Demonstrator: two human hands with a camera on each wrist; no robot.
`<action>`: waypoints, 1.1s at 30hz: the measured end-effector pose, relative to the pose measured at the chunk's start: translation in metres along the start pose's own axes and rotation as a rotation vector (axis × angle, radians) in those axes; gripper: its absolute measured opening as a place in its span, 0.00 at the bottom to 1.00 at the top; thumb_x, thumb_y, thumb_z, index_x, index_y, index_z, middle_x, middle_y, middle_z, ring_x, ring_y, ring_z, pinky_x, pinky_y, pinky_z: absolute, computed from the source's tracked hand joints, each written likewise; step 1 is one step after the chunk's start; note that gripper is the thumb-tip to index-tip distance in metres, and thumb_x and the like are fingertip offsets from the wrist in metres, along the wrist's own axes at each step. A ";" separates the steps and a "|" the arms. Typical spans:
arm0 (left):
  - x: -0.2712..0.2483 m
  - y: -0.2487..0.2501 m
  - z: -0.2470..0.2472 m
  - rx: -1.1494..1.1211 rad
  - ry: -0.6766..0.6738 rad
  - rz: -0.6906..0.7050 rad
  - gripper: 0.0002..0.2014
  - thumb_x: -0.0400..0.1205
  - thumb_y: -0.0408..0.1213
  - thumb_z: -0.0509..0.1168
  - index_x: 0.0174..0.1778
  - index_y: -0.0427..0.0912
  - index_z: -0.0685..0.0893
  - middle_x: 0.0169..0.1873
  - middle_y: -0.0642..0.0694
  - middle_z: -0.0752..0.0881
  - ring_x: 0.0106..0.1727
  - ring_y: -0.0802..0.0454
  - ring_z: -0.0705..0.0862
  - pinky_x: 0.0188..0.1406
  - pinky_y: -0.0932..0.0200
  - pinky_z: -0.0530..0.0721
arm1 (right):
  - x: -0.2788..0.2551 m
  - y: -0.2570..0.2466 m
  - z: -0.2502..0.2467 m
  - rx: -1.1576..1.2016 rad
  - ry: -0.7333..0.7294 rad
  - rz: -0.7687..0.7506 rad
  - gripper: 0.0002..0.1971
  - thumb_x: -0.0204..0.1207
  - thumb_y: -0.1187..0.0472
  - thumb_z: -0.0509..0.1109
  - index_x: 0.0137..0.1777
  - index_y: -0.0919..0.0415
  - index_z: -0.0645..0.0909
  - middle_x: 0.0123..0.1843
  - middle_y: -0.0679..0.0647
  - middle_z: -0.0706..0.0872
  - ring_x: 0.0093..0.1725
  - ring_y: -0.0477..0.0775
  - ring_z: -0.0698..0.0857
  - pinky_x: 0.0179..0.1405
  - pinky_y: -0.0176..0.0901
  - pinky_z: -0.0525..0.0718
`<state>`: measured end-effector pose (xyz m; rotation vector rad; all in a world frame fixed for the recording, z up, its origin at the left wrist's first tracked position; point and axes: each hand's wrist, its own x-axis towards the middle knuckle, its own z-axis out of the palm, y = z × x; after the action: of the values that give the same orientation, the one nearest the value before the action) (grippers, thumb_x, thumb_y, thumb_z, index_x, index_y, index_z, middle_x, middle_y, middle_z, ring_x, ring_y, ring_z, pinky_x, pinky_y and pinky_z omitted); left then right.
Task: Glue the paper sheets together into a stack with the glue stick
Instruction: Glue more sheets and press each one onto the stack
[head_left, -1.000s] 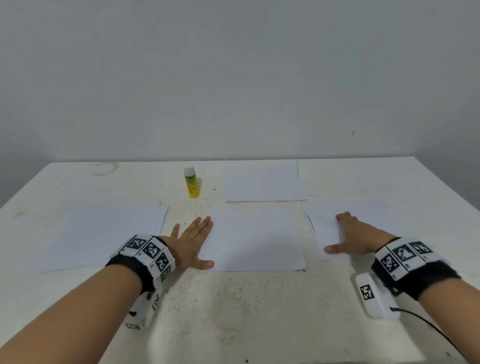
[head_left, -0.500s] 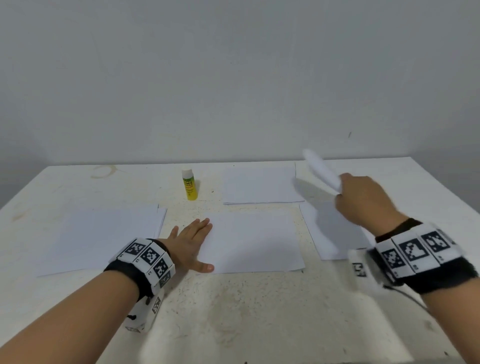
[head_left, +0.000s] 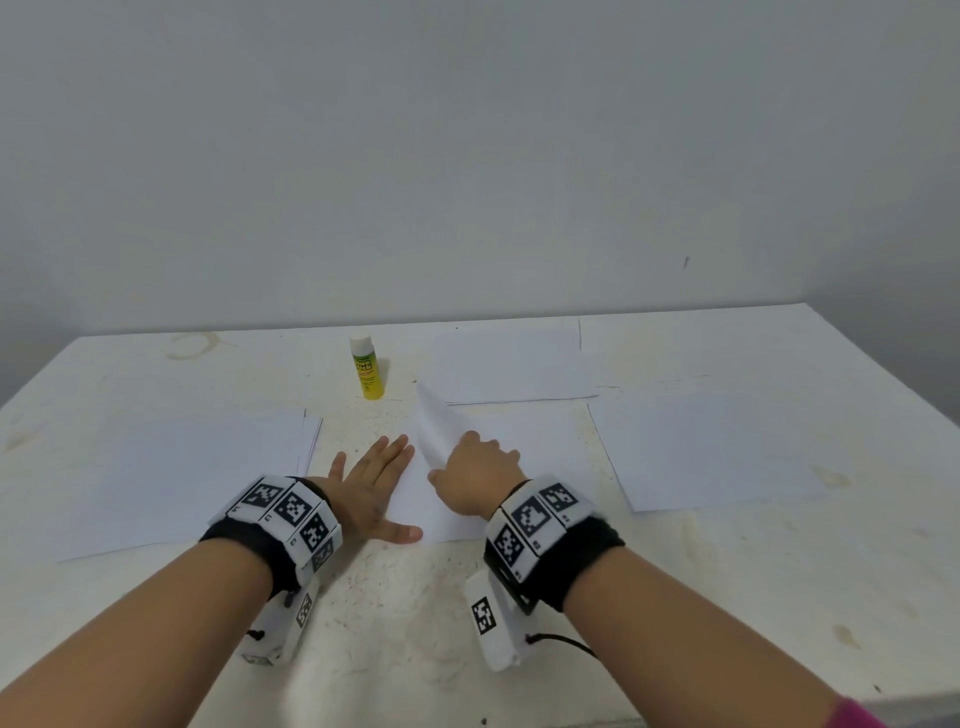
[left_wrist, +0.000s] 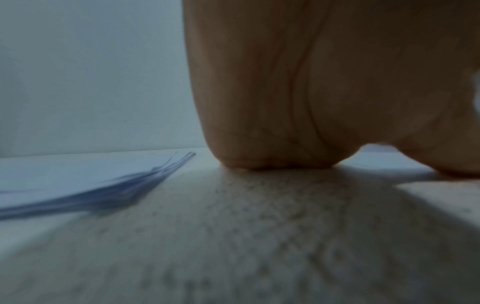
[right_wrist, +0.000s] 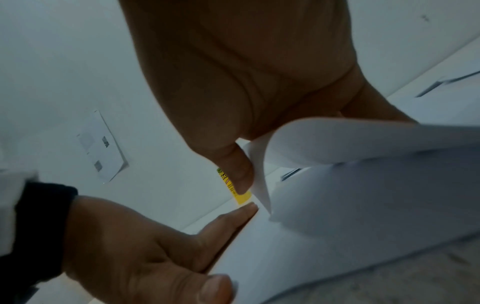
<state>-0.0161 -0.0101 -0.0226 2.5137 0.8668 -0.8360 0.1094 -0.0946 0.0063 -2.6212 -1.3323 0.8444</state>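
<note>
Carried sheet (head_left: 434, 423) now over middle sheet (head_left: 545, 452).

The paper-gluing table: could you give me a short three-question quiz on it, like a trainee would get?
1. True or false: the glue stick is lying on its side.
2. Which hand holds the curled sheet? A) left hand B) right hand C) neither
3. Fill in: the left hand lies flat at the ___ edge of the middle sheet.

Key: 1. False, it stands upright at the back of the table. 2. B; thumb and fingers pinch it. 3. Left.
</note>
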 end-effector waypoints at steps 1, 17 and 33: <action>0.000 0.001 0.000 0.004 -0.003 -0.001 0.83 0.30 0.89 0.28 0.81 0.42 0.26 0.80 0.50 0.25 0.81 0.51 0.26 0.78 0.38 0.31 | 0.001 -0.002 0.002 -0.002 0.002 0.003 0.27 0.84 0.47 0.58 0.74 0.66 0.64 0.72 0.62 0.73 0.74 0.62 0.70 0.77 0.55 0.61; -0.004 0.005 -0.002 -0.004 -0.017 -0.001 0.84 0.29 0.89 0.28 0.80 0.42 0.26 0.80 0.49 0.25 0.81 0.51 0.25 0.78 0.38 0.31 | -0.002 -0.003 0.010 -0.004 -0.026 0.004 0.32 0.84 0.47 0.58 0.79 0.70 0.56 0.76 0.66 0.68 0.78 0.67 0.64 0.80 0.60 0.56; -0.004 0.004 -0.002 0.010 -0.037 0.009 0.82 0.31 0.89 0.28 0.80 0.41 0.25 0.79 0.49 0.23 0.80 0.51 0.24 0.77 0.38 0.30 | 0.003 0.004 0.017 -0.008 0.001 -0.085 0.39 0.81 0.46 0.63 0.80 0.66 0.46 0.73 0.64 0.73 0.74 0.65 0.69 0.77 0.62 0.58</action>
<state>-0.0153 -0.0134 -0.0179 2.5011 0.8407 -0.8835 0.1051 -0.0973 -0.0101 -2.5501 -1.4379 0.8276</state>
